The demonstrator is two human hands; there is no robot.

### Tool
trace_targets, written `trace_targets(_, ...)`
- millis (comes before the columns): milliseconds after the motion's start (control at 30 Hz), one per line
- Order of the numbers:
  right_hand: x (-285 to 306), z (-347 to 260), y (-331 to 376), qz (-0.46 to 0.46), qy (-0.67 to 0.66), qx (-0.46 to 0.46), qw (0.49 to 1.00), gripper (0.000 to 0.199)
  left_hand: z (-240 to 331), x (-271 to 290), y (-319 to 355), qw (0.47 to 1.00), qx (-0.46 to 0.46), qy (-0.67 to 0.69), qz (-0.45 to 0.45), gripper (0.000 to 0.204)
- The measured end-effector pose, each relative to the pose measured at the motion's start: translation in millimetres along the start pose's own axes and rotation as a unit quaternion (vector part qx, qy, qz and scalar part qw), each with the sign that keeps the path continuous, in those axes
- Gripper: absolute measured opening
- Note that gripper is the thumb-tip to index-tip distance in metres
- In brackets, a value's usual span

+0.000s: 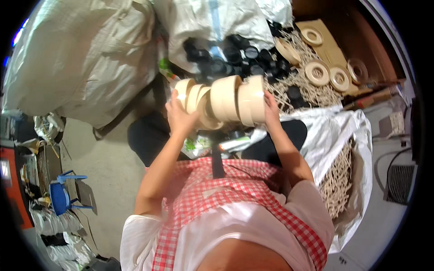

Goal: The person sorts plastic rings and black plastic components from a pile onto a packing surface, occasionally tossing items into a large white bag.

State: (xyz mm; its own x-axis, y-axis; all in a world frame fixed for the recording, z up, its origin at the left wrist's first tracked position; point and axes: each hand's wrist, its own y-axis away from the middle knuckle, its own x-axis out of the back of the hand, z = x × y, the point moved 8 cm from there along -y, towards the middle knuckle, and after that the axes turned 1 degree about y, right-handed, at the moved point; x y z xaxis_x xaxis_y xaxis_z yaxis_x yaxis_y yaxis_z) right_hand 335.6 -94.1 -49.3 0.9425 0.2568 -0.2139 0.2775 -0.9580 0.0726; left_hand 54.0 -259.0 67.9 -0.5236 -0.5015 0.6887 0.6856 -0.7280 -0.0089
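Between my two hands is a sideways row of several cream-coloured plastic rings, wide and round, held above my lap. My left hand presses on the row's left end, fingers closed round the outer ring. At the other end, my right hand grips the outermost ring. One ring near the middle of the row tilts and hangs lower than its neighbours. Just beyond the rings lies a heap of small black round caps.
Similar cream rings lie at the back right by a cardboard piece, among beige stick-like pieces. An open white sack at my right holds more sticks. A bulging white sack stands left, and a blue stool beyond it.
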Motion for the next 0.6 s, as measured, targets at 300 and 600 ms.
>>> trace_targets(300,-144.9,-181.2,6.1,-0.069,0.016,0.262,0.962,0.06,205.2,212.2,70.3,0.754,-0.598,0.041,0.267,0.09)
trace_targets(600,-352.2,-463.4,-8.7,-0.181,-0.026,0.607,0.773,0.075,289.9,433.8,27.3,0.66,-0.537,-0.192,0.488,0.099)
